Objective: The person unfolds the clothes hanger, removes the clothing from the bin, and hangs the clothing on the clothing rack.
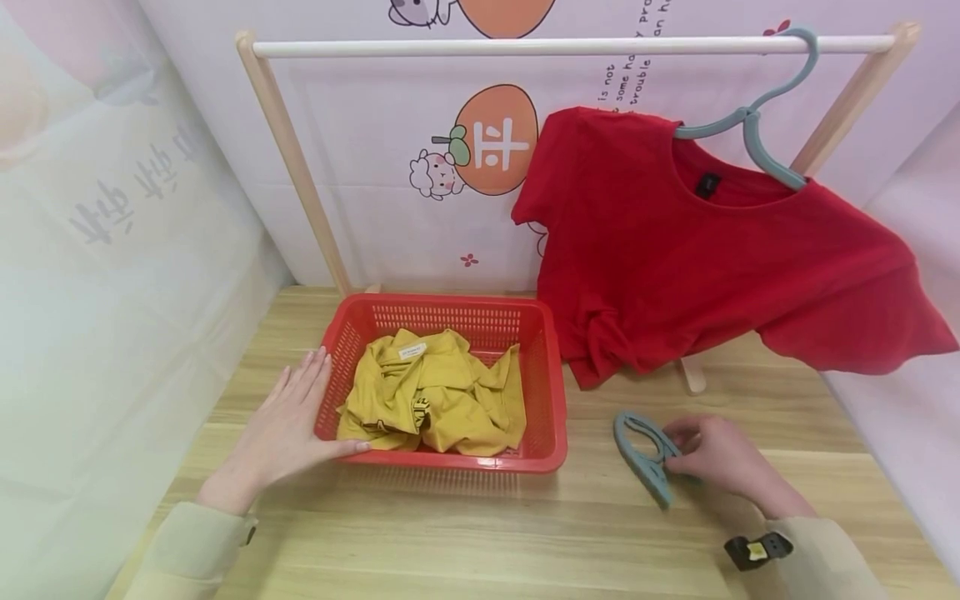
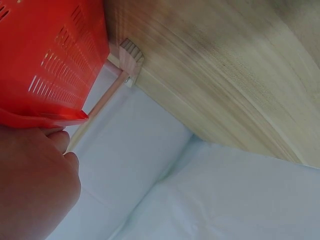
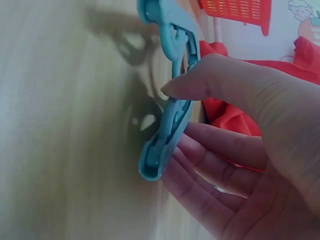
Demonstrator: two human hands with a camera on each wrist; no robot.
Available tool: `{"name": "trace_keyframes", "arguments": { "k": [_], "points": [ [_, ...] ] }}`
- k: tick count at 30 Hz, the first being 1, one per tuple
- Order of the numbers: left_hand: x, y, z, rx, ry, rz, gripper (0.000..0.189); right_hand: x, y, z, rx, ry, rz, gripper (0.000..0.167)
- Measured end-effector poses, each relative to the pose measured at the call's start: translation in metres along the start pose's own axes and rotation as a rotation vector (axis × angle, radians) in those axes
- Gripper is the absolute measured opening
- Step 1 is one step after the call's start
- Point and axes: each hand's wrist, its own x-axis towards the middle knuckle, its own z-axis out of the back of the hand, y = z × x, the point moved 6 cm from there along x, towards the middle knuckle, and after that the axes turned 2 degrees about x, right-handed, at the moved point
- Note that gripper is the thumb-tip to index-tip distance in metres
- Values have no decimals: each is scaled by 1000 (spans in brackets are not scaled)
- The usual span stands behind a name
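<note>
My right hand point(image 1: 716, 454) pinches a folded blue-grey clothes hanger point(image 1: 643, 467) between thumb and fingers, over the table to the right of the basket. In the right wrist view the thumb lies across the middle of the hanger point(image 3: 175, 107), and its shadow falls on the wood. My left hand point(image 1: 288, 425) rests at the left end of a red plastic basket point(image 1: 557, 392), fingers extended along its side and thumb over the front rim. Inside the basket lies a crumpled yellow garment point(image 1: 450, 392) with a white label.
A red T-shirt point(image 1: 675, 250) hangs on a second blue-grey hanger point(image 1: 761, 142) from the white rail point(image 1: 465, 48) of a wooden-legged rack. Its hem reaches down near the tabletop point(image 1: 450, 542). Printed sheets point(image 1: 352, 167) stand behind and at both sides.
</note>
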Motion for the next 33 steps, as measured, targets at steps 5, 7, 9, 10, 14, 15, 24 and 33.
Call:
{"name": "trace_keyframes", "arguments": {
  "k": [5, 7, 9, 10, 14, 15, 24, 33],
  "points": [
    [-1, 0, 0, -5, -3, 3, 127, 4, 5, 10, 41, -49, 26, 48],
    [-1, 0, 1, -5, -7, 3, 127, 5, 11, 15, 60, -77, 37, 48],
    [-1, -1, 1, -6, -8, 3, 128, 8, 19, 21, 69, -108, 40, 47],
    [-1, -1, 1, -7, -8, 3, 128, 9, 24, 24, 66, -129, 44, 47],
    [-1, -1, 2, -9, -6, 3, 128, 16, 44, 37, 51, -203, 87, 43],
    [-1, -1, 2, -9, -5, 2, 128, 18, 49, 40, 46, -218, 93, 41],
    [-1, -2, 3, -11, -5, 0, 127, 32, 87, 54, 62, -278, 121, 41],
    [-1, -2, 3, -8, -15, -6, 127, 47, 116, 55, 99, -330, 135, 42]
  ]
}}
